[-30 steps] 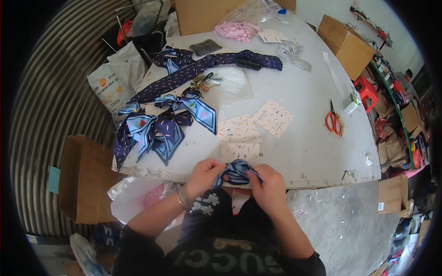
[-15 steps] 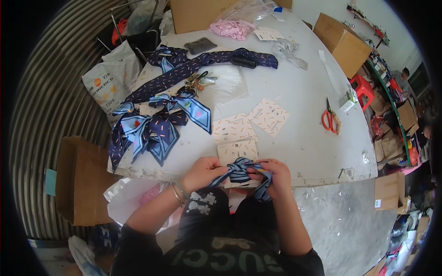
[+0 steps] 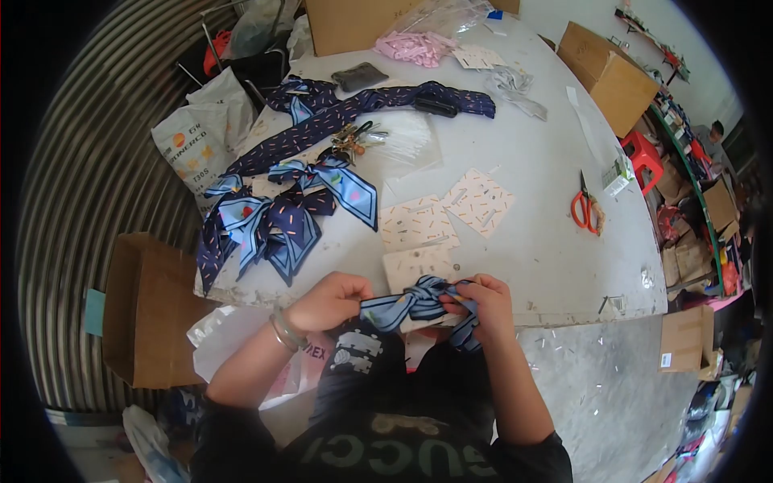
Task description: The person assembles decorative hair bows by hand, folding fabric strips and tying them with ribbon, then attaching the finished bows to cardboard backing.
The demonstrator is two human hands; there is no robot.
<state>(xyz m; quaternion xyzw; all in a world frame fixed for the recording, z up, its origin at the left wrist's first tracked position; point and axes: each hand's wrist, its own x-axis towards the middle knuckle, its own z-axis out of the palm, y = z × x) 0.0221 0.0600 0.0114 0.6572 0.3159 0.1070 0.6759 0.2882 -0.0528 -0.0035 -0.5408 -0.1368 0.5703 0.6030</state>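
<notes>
A blue scarf with dark stripes (image 3: pixel 425 298), knotted in the middle, is stretched between my hands at the table's front edge. My left hand (image 3: pixel 332 301) is closed, pinching the scarf's left tail. Closed around the other side by the knot is my right hand (image 3: pixel 485 304), with a striped tail hanging below it. Behind the knot lies a cream patterned card (image 3: pixel 417 266), partly covered by the scarf. More cream cards (image 3: pixel 479 201) rest just beyond it.
Navy and blue tied scarves (image 3: pixel 274 221) are heaped at the left. Orange-handled scissors (image 3: pixel 586 211) lie at the right. Beyond are clear plastic sleeves (image 3: pixel 400 143), a pink bundle (image 3: pixel 415 48) and a cardboard box (image 3: pixel 604 76). An open carton (image 3: pixel 149 314) stands left below the table.
My left hand has moved left, drawing the scarf's left tail out longer and flatter from the knot. My right hand stays by the knot. The view has shifted slightly.
</notes>
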